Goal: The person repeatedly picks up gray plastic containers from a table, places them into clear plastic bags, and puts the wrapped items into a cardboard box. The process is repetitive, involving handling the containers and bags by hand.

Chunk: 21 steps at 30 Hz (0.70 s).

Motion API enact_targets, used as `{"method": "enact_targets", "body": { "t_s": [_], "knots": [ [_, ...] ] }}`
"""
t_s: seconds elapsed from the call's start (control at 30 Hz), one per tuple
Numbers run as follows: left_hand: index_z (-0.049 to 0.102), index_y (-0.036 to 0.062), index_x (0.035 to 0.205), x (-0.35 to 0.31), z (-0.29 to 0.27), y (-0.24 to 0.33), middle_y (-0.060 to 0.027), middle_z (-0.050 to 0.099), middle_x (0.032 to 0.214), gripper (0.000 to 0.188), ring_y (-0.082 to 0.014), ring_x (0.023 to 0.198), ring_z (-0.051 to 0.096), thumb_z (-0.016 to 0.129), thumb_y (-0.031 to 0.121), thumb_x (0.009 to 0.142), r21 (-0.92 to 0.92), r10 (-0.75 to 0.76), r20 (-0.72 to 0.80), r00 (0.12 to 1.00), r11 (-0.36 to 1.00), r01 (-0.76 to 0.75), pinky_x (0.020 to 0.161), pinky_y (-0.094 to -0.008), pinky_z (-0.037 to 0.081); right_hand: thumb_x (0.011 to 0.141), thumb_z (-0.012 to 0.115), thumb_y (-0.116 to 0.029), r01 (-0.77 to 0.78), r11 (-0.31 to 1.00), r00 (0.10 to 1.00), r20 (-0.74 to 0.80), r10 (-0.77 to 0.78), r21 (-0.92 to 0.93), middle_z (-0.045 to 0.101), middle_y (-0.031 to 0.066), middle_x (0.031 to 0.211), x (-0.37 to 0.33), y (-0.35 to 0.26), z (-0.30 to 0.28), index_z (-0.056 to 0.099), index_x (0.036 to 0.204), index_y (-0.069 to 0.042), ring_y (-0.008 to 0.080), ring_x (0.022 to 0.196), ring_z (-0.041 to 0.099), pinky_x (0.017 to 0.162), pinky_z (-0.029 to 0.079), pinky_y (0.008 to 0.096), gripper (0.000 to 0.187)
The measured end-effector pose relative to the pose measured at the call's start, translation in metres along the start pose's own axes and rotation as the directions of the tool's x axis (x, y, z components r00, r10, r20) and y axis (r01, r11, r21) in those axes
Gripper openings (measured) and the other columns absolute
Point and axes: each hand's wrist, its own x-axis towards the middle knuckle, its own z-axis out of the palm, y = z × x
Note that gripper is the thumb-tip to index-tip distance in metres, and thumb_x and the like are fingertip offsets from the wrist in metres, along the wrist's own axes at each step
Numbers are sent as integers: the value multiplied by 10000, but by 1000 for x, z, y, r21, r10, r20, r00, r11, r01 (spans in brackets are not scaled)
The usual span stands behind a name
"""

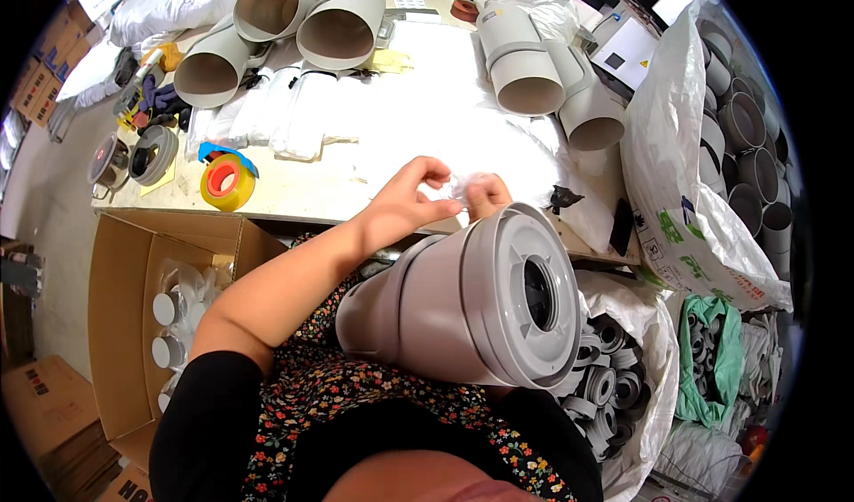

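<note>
Across my lap lies a large grey plastic cylinder [427, 302], tilted, its capped end with a round dark opening [537, 293] turned to the right. Just beyond it, at the table's front edge, my two hands meet. My right hand [489, 196] is closed in a pinch on a small piece of clear plastic film [461, 187], partly hidden behind the cylinder's rim. My left hand [411, 198] is beside it, fingers curled and apart from the thumb, whose tip reaches toward the film. Glare on the white surface blurs the film's outline.
Several grey pipe-like bodies [338, 35] stand on the table [285, 190]. A yellow tape roll [228, 183] sits near its left edge. An open carton [133, 324] stands at left. On the right are a white sack [667, 164] of grey cylinders and a bag of grey rings [605, 382].
</note>
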Motion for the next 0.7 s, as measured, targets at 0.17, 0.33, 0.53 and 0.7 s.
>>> {"method": "enact_targets", "body": {
  "t_s": [0.17,0.33,0.53,0.7],
  "knots": [
    [478,41,895,34,9,-17,-89,536,990,140,-134,932,510,587,123,863,-85,100,-29,995,991,-103,850,-257,402,894,463,-514,-599,692,801,315,509,402,566,16,705,-2,-7,-38,549,864,-89,120,601,547,490,439,246,434],
    [436,65,805,14,12,11,-136,561,1016,148,-154,929,553,560,95,881,-558,84,72,994,829,-29,830,-282,460,888,443,-515,-321,647,909,34,415,692,593,73,774,-40,-33,-56,546,891,-62,173,641,569,535,466,284,464],
    [519,33,984,17,35,36,-80,482,1030,204,-134,902,510,618,135,836,-256,11,174,985,966,35,804,-248,410,905,441,-419,-220,897,951,-122,285,383,595,107,841,-41,-24,-49,542,920,-38,202,736,573,617,471,329,395],
    [471,51,833,18,27,29,-57,520,906,153,-134,826,526,615,102,829,-288,70,28,997,956,-59,755,-251,419,919,439,-339,-199,970,964,-147,219,140,596,135,898,-47,-18,-35,538,945,-17,227,816,576,685,476,366,337]
  ]
}}
